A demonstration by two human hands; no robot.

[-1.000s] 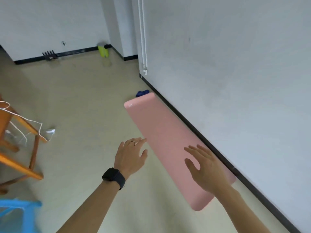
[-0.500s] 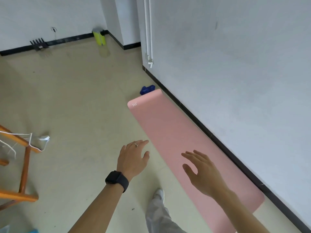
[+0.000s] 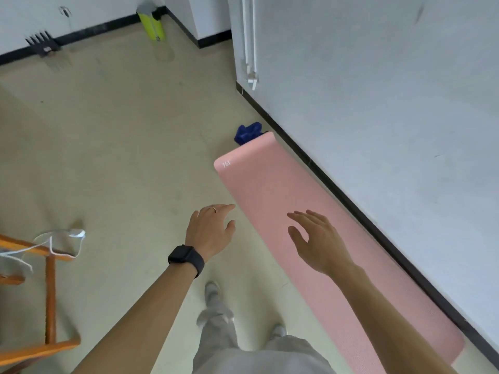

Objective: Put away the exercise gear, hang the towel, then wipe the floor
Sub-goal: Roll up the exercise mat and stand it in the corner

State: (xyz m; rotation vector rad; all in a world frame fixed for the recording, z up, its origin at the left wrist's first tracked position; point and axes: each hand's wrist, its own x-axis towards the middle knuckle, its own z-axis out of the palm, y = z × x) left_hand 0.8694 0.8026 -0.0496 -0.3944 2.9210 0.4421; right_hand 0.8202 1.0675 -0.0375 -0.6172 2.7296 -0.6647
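Pink mat [image 3: 302,211] flat on floor [image 3: 121,157], long edge along wall baseboard. Blue thing [image 3: 248,133] touching mat's far end. Left hand [image 3: 209,232] spread, empty, above floor beside mat. Right hand [image 3: 317,242] spread, empty, above mat. Yellow bottle [image 3: 154,27] at far corner.

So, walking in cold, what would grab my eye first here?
The long pink mat lies unrolled on the floor along the right-hand wall, a small blue object at its far end. Above it hover two bare, empty hands: the left hand, black watch on its wrist, by the mat's edge; the right hand over the mat.
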